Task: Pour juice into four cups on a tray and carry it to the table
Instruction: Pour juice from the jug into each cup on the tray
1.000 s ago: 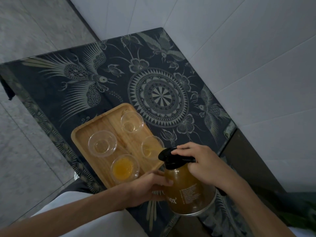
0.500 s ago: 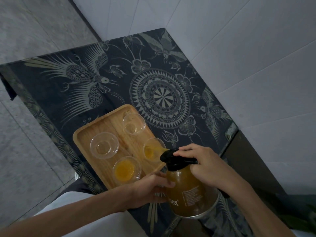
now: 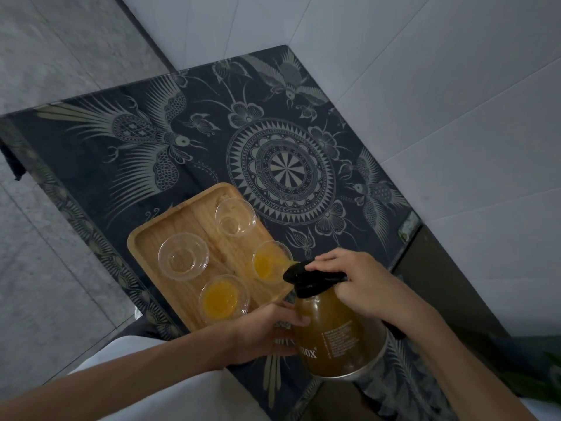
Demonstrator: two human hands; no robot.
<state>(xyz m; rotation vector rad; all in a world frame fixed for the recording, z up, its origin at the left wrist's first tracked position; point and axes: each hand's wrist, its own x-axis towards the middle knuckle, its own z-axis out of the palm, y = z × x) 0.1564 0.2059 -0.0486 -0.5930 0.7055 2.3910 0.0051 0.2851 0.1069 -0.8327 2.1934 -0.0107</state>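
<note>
Juice is streaming from the tilted amber glass jug with black plastic lid (image 3: pixel 334 332) into a clear round glass cup (image 3: pixel 271 262) on the smooth rectangular wooden tray (image 3: pixel 182 218). The right hand (image 3: pixel 361 284) is gripping the jug's lid and handle; the left hand (image 3: pixel 267 329) is cupping its side with fingers curled. Another cup (image 3: pixel 224 299), just beside the left hand, is holding juice; two cups (image 3: pixel 183 256) (image 3: pixel 235 217) are sitting clear.

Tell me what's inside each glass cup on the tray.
On the wooden tray, two clear glass cups hold orange juice, the farther one under the pitcher spout. The other two cups look empty.
</note>
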